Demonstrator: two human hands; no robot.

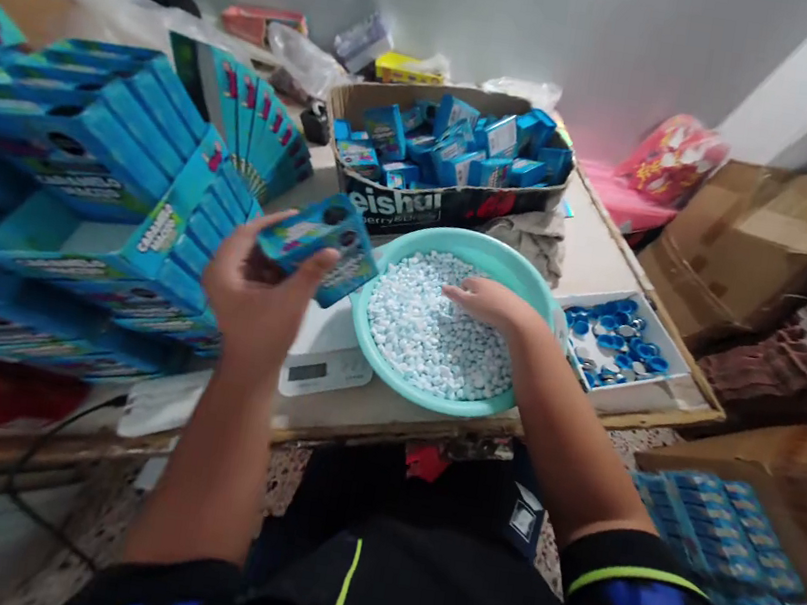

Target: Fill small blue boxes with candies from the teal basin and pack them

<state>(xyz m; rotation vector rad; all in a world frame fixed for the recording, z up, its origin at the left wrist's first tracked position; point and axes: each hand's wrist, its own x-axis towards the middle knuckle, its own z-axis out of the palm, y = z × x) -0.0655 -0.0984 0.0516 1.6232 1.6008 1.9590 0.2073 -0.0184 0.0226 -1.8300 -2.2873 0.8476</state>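
My left hand (255, 280) is raised over the table, thumb and fingers closed around a blue printed candy box (325, 245). The box is tilted, just left of the basin's rim. In a turquoise plastic basin (438, 402) lies a heap of small white and pale-blue candies (427, 347). My right hand (486, 303) reaches into this heap from the right, its fingers curled down at the surface of the candies; the fingertips are partly hidden. Under the left side of the basin, a white scale (327, 374) with a small display shows in part.
Behind the basin stands a cardboard box (388, 201) full of small blue packs. Blue display boxes (101, 166) are stacked at left. A white tray (626, 381) of blue caps lies right of the basin. Cartons (770, 231) and blue packs (737, 555) are beyond the table's right edge.
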